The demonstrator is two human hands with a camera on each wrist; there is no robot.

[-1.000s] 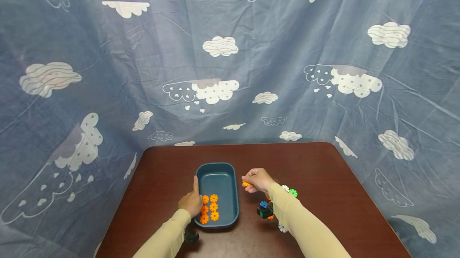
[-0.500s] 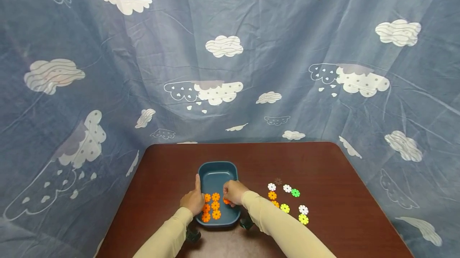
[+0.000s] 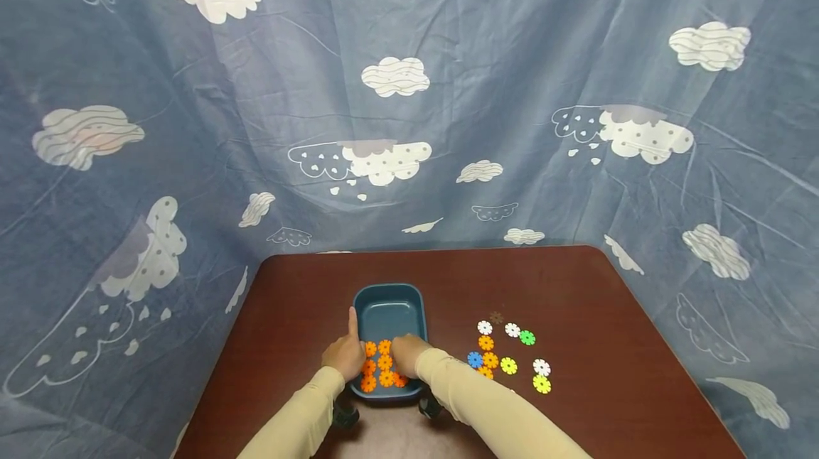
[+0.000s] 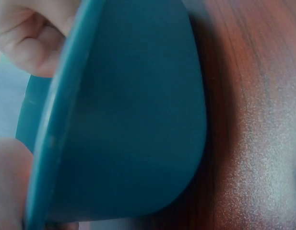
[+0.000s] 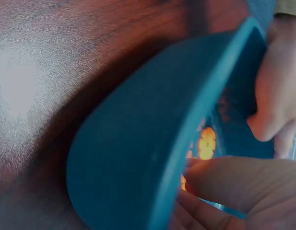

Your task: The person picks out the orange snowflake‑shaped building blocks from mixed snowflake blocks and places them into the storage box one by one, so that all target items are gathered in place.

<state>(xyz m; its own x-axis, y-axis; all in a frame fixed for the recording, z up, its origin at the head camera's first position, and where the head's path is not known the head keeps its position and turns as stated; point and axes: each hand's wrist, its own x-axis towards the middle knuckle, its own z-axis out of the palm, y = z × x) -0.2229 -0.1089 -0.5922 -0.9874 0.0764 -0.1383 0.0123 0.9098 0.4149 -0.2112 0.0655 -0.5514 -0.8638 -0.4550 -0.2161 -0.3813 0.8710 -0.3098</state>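
Note:
The dark blue plastic tray (image 3: 422, 313) has several orange flower-shaped interlocking discs (image 3: 386, 362) lying in rows at its near end. My left hand (image 3: 345, 354) grips the tray's left rim, thumb inside, index finger extended forward along the edge. My right hand (image 3: 409, 354) reaches down into the tray's near right part, above an orange disc (image 3: 399, 379) at the near end of the third row. In the right wrist view, its thumb and curled fingers pinch at an orange disc (image 5: 183, 182), mostly hidden behind the tray wall.
Right of the tray, loose discs lie on the brown table (image 3: 576, 303): white (image 3: 485, 327), blue (image 3: 475, 359), green (image 3: 527, 337), yellow (image 3: 508, 365), brown (image 3: 496, 317) and several orange (image 3: 490, 360). A cloud-patterned curtain (image 3: 397, 111) hangs behind the table.
My right hand has carried an orange disc from right of the tray into it, then moved slightly towards the near end. My left hand keeps its grip on the rim.

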